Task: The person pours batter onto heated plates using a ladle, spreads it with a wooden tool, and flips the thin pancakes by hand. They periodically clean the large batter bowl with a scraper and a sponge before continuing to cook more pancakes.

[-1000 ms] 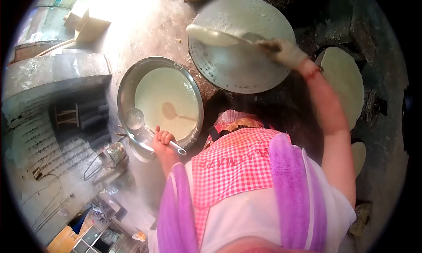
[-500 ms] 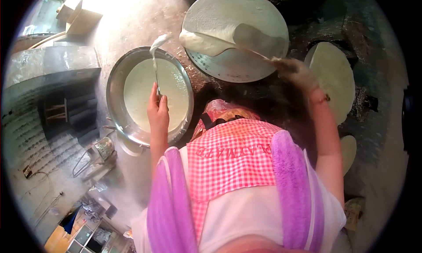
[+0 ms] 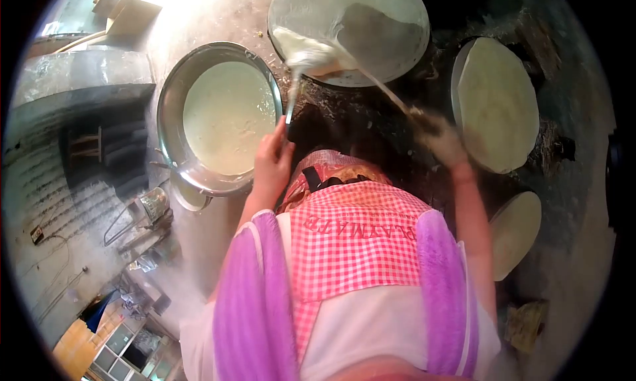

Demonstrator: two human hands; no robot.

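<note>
My left hand is closed around the handle of a batter-coated metal spatula. Its blurred head meets the wet end of a spreader at the near left of the round griddle. Blurred by motion, my right hand grips the spreader's long handle. White batter coats the spreader's broad end. A pale layer covers the griddle, with a dark shadow across it. Left of my left hand, a wide metal basin holds white batter.
To the right lies a large pale round sheet, with a smaller pale round nearer me. A small dish sits beside the basin. A metal can stands farther left, and cardboard boxes are at the back left.
My left hand has moved right from over the basin, bringing the spatula to the spreader's end. My right hand has shifted slightly, tilting the spreader's handle more steeply toward me. The view has shifted.
</note>
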